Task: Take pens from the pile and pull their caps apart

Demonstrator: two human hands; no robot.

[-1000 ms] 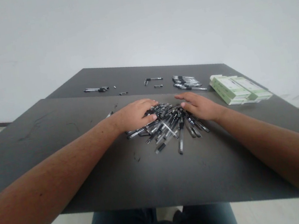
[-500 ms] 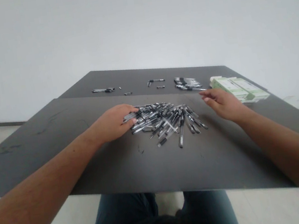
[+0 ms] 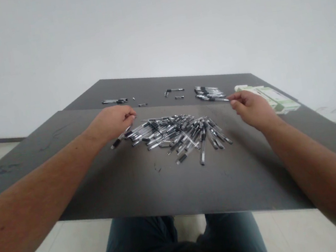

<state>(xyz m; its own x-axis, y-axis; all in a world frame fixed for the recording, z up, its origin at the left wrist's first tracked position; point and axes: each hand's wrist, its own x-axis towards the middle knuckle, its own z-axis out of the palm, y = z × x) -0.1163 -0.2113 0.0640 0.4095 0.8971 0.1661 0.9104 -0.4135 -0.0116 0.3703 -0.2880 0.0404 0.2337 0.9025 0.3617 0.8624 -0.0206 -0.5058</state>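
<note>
My left hand [image 3: 112, 121] is closed in a pinch on a clear pen with a black grip [image 3: 117, 142], held slantwise at the left end of a loose heap of pens [image 3: 175, 131]. Part of that pen is hidden behind the fingers. On the far right, my right hand [image 3: 253, 107] has its thumb and forefinger closed on the near end of a pen [image 3: 216, 99]. This pen lies at the front of a neater row of pens [image 3: 208, 90].
Green and white boxes [image 3: 276, 96] lie beyond my right hand. At the back of the dark table [image 3: 165, 193] are a few pens [image 3: 114, 101], a pen with a short piece beside it [image 3: 175, 90], and small loose pieces [image 3: 179, 97].
My left hand has moved left and away from the heap's middle, drawing a pen out with it. My right hand's fingers have closed on the end of the front pen in the row.
</note>
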